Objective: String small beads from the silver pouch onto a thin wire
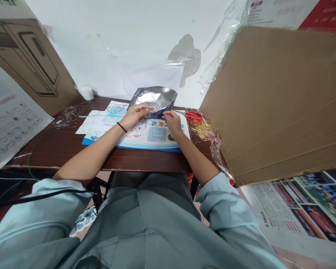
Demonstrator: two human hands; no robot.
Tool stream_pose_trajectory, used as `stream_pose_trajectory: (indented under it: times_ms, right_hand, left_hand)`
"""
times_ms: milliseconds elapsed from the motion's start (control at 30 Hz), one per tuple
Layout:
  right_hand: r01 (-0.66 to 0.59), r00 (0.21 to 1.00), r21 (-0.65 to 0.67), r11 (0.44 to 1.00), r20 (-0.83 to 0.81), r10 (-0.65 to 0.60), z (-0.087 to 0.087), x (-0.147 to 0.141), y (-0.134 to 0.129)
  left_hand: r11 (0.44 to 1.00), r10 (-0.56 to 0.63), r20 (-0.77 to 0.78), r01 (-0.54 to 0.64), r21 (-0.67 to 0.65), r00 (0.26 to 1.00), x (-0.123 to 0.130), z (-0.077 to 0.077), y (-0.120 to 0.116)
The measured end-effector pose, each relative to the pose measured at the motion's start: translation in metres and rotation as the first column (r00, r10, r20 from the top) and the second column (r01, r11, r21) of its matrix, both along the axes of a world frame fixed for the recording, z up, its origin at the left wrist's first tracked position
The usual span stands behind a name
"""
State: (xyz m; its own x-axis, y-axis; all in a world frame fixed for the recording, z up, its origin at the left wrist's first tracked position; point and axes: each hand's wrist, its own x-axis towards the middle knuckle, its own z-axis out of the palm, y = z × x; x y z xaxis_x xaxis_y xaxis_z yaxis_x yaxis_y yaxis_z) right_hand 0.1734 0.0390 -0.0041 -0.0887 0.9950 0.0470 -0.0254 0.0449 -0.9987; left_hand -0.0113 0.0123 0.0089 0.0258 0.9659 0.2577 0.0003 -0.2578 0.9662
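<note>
**Work surface viewed from the wearer's head, left to right, with positions given relative to the foil pouch (154,98).** Far left of the pouch: a cardboard carton (25,63) with a printed line drawing leans against the wall, and a sheet printed with rows of round marks (9,119) overlaps the desk's left edge. Left of the pouch, on a dark wooden desk (53,151), lies a tangle of fine wire (68,115); a loose white paper (86,126) sits nearer the pouch.

Just below the pouch: a blue-edged printed leaflet (154,137) lies flat on the desk, with the pouch's lower part resting on its far edge. The left hand (134,116), wearing a black wristband (121,127), reaches the pouch's lower edge, with thumb and fingers closed upon the foil. The right hand (171,123) grips the same edge between its fingertips. The pouch is crumpled, with a silver inner face and a dark blue outer face; its contents, if any, cannot be seen.

Right of the pouch: red-handled scissors (193,116) lie beside a loose heap of thin gold pins (201,129), unconfined by any container. A clear plastic bag (215,149) lies just beyond the heap, and a large cardboard panel (274,101) fills the far right.
</note>
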Motion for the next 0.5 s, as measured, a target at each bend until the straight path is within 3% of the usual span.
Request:
stream_pose_trajectory:
  times_ms: [100,167,233,300,400,500]
  right_hand:
    - [-0.193,0.981,-0.002,0.981,0.015,0.193,0.005,0.002,-0.004]
    - [-0.386,0.921,0.002,0.923,0.059,0.385,0.007,0.002,-0.008]
    - [-0.484,0.870,0.018,0.875,0.114,0.479,0.008,0.002,-0.011]
    - [-0.461,0.880,0.034,0.887,0.144,0.452,0.008,0.002,-0.011]
    - [-0.305,0.943,0.017,0.952,0.144,0.299,0.007,0.006,-0.003]
    - [-0.191,0.971,0.046,0.981,0.153,0.182,0.007,0.014,0.007]
  left_hand:
    - [0.995,-0.090,-0.005,0.090,0.029,0.996,0.001,0.001,-0.002]
    - [0.989,-0.147,-0.001,0.147,0.026,0.989,0.002,0.002,-0.003]
    - [0.984,-0.177,0.024,0.177,0.011,0.984,0.002,0.002,-0.004]
    - [0.984,-0.175,0.063,0.176,-0.007,0.983,0.001,0.002,-0.004]
    - [0.986,-0.158,0.124,0.163,-0.030,0.980,-0.003,0.001,-0.003]
    - [0.984,-0.158,0.174,0.169,-0.049,0.972,-0.004,0.002,-0.003]
